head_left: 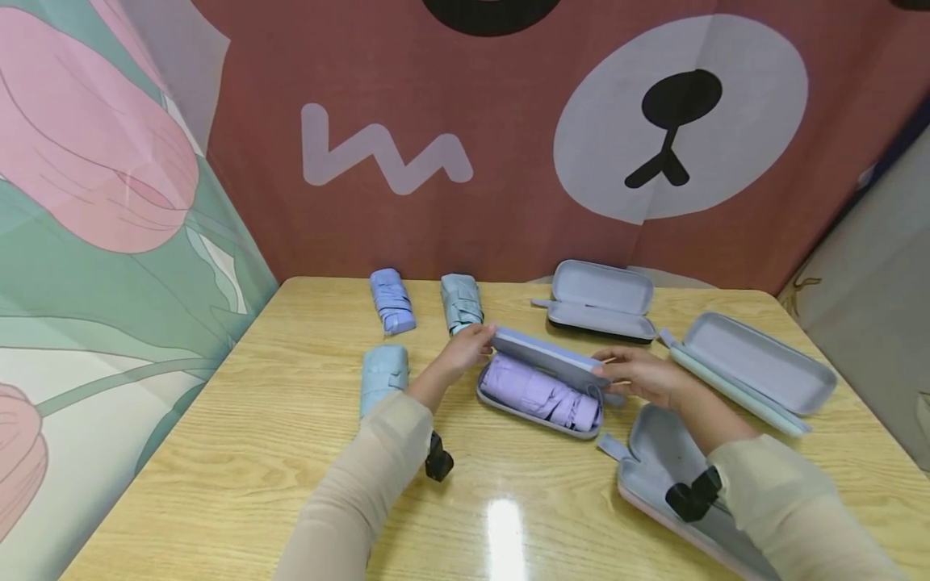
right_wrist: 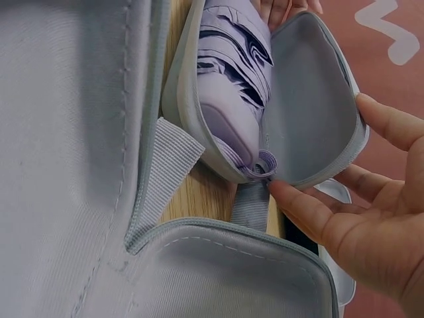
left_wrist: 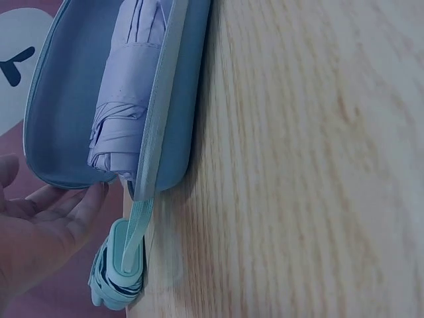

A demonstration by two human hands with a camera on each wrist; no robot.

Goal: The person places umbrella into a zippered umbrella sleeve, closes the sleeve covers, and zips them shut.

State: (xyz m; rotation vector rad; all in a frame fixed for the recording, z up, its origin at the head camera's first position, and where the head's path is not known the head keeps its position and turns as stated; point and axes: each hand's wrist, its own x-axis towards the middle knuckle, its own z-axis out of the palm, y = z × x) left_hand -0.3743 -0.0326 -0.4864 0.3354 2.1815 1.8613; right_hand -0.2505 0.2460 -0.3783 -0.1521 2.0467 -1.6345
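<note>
An open zip case (head_left: 541,355) with a light blue-grey lid lies mid-table, its lid raised partway. Inside rests a rolled lilac folding umbrella (head_left: 538,393), with a purple wrist loop (right_wrist: 266,163) at its handle end. My left hand (head_left: 465,351) holds the lid's left end, fingertips at its lower corner in the left wrist view. At the other end, my right hand (head_left: 643,375) holds the lid, thumb on the rim and index finger beside the fabric tab (right_wrist: 252,205) near the hinge.
Several folded umbrellas lie left: a blue one (head_left: 393,303), a grey-green one (head_left: 461,300) and a pale blue one (head_left: 383,375). Open cases stand right: a dark-based one (head_left: 603,294), a mint one (head_left: 763,359) and a pink-edged one (head_left: 661,436) under my right forearm.
</note>
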